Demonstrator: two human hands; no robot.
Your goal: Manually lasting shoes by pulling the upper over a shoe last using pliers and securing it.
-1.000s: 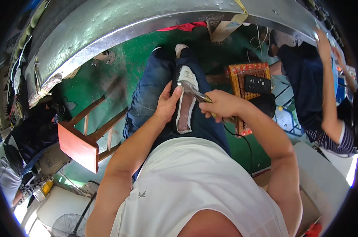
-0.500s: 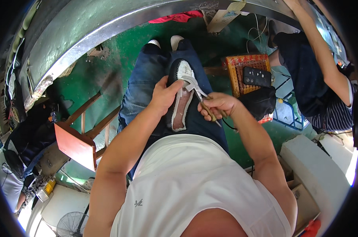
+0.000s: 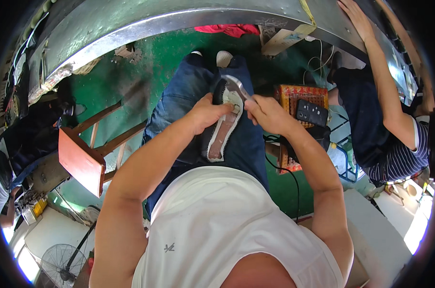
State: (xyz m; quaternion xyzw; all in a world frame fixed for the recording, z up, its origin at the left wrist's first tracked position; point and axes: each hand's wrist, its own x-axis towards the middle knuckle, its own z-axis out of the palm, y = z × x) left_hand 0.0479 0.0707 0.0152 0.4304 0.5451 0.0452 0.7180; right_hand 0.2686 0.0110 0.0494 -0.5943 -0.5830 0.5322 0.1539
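On my lap lies a dark shoe upper (image 3: 223, 132) with its underside up, showing a brown insole strip framed by a ragged white turned-in edge. My left hand (image 3: 208, 114) grips its left side near the toe end, thumb pressed onto the white material. My right hand (image 3: 265, 113) is closed round a pair of metal pincers (image 3: 235, 84). Their curved silver head lies over or just above the toe; whether it touches cannot be made out. The handles are mostly hidden in my fist.
A woven-topped stool (image 3: 301, 98) at the right carries a black phone (image 3: 312, 112). To the left is a reddish wooden stool (image 3: 81, 161) tipped over. A metal-edged bench (image 3: 179, 19) runs across the far side, with another person's arm (image 3: 383, 84) resting there. A fan (image 3: 61, 264) stands lower left.
My right hand has turned over and moved up towards the toe, swinging the pincers' head from the white edge to over the toe. My left thumb has shifted further onto the white material.
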